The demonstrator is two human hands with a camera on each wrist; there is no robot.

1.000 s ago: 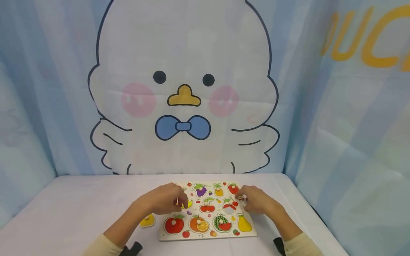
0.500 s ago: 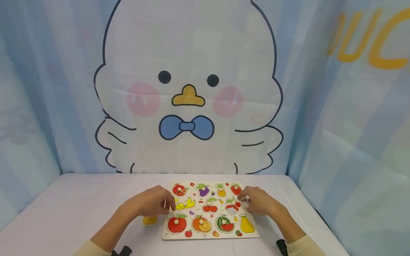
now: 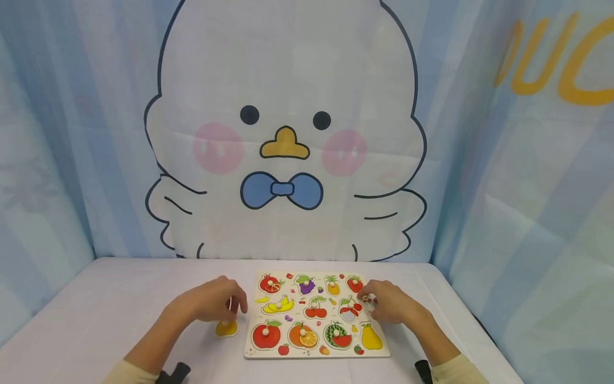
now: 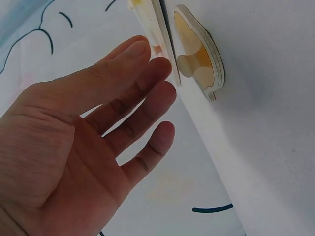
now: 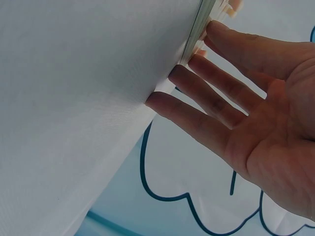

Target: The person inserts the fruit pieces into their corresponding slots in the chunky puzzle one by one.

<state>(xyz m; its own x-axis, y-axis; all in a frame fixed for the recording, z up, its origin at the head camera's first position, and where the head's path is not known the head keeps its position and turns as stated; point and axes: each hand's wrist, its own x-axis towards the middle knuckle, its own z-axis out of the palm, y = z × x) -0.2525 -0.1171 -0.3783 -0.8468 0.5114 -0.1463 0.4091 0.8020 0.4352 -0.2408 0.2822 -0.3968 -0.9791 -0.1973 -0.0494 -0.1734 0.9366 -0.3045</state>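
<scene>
A fruit knob puzzle board [image 3: 331, 321] lies flat on the table, with knobbed pieces such as an apple [image 3: 266, 335], bananas [image 3: 279, 305] and a watermelon [image 3: 338, 335]. My left hand [image 3: 210, 300] hovers just left of the board, fingers loosely bent and holding nothing. Below it a loose yellow puzzle piece [image 3: 226, 329] lies on the table, its knob [image 4: 186, 64] facing up in the left wrist view. My right hand [image 3: 390, 302] touches the board's right edge with extended fingers [image 5: 197, 113]. Some fruit pictures near that hand are partly covered.
White cloth [image 3: 129, 304] covers the table. Behind it hangs a curtain [image 3: 283, 229] printed with a white duck wearing a blue bow tie; another curtain [image 3: 527, 240] borders the right side. Black straps [image 3: 174, 373] sit at both wrists.
My left hand has moved left, off the board to above the loose yellow piece, uncovering the bananas and pomegranate. The right hand stays at the board's edge.
</scene>
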